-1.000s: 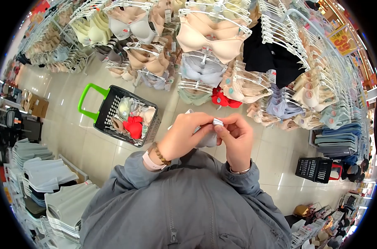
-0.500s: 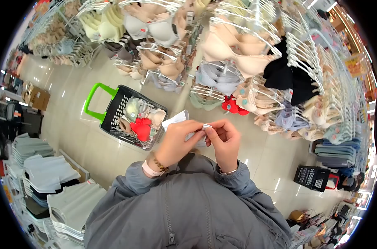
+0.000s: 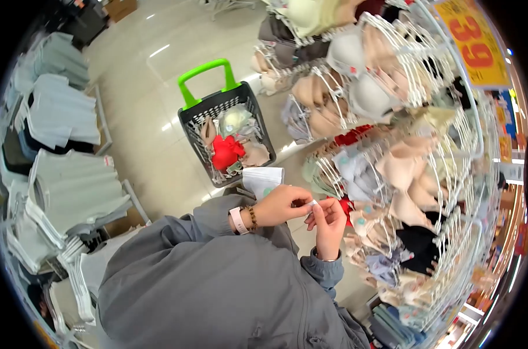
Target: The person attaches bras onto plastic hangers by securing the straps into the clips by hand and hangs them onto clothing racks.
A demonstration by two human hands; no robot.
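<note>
My left hand (image 3: 280, 206), with a pale wristband and a beaded bracelet above it, is closed in a pinch. Its fingertips meet those of my right hand (image 3: 330, 225), also pinching, at a small white piece (image 3: 314, 203) whose kind is too small to make out. Just beyond my left hand is a white sheet-like item (image 3: 262, 179) with a pale green spot; whether it hangs from my fingers is hidden. Farther ahead, a dark shopping basket (image 3: 189, 127) with a raised green handle (image 3: 204, 71) stands on the floor, holding a red bra (image 3: 225, 152) and several pale ones.
Racks of bras on white hangers (image 3: 418, 96) line the right side, close to my right hand. A yellow price sign (image 3: 472, 42) tops them. Grey-green shirts (image 3: 80, 189) hang at the left. Between them runs a shiny tiled floor (image 3: 141, 110).
My view has turned, so the basket appears farther right and the bra racks fill the right side. Both hands still pinch the small white piece together.
</note>
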